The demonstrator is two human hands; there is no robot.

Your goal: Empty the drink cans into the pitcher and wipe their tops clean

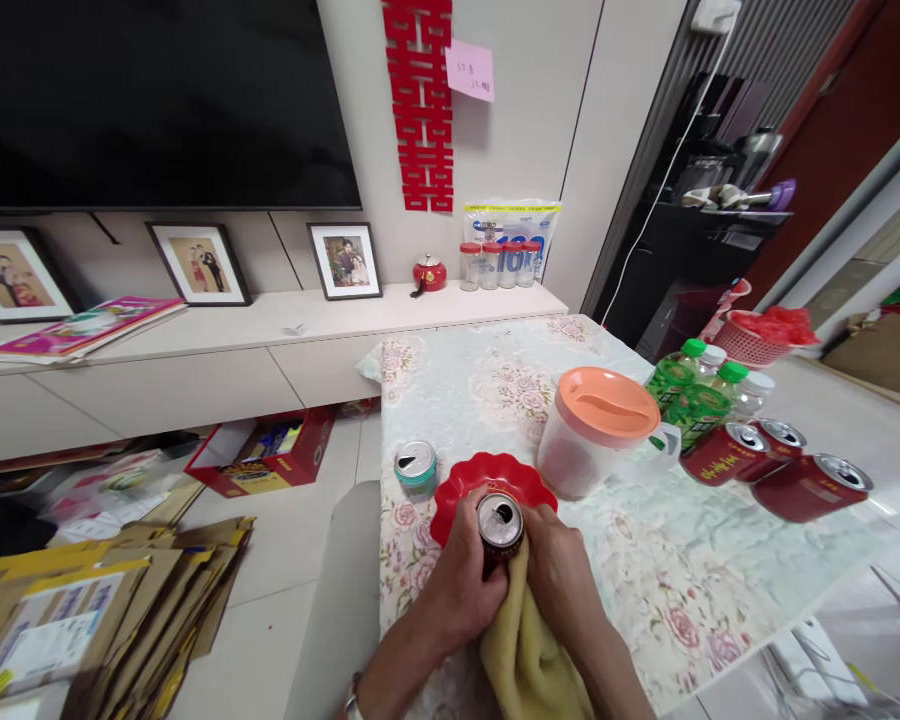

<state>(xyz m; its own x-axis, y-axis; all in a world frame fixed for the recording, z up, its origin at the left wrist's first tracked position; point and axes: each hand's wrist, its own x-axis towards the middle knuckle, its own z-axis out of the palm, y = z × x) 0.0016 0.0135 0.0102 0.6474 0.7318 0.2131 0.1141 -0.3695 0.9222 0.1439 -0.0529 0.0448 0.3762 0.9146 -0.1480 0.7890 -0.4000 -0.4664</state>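
An opened dark can (500,522) is held upright over the near part of a red scalloped plate (457,490). My left hand (461,580) wraps round the can from the left, its fingers closed on it. On the can's right side, my right hand (562,565) grips a yellow cloth (521,640) and presses it against the can. The cloth hangs down toward me between my forearms. Left of the plate stands a small teal can (416,470) with its top open. A clear pitcher (596,430) with an orange lid is right of the plate.
Red cans (810,488) and green-capped bottles (701,400) stand on the table's right side, with a pink basket (754,340) behind. Beyond the flowered tablecloth (480,385), a white cabinet (270,330) holds frames and jars (499,266). Folded cardboard lies on the floor at left.
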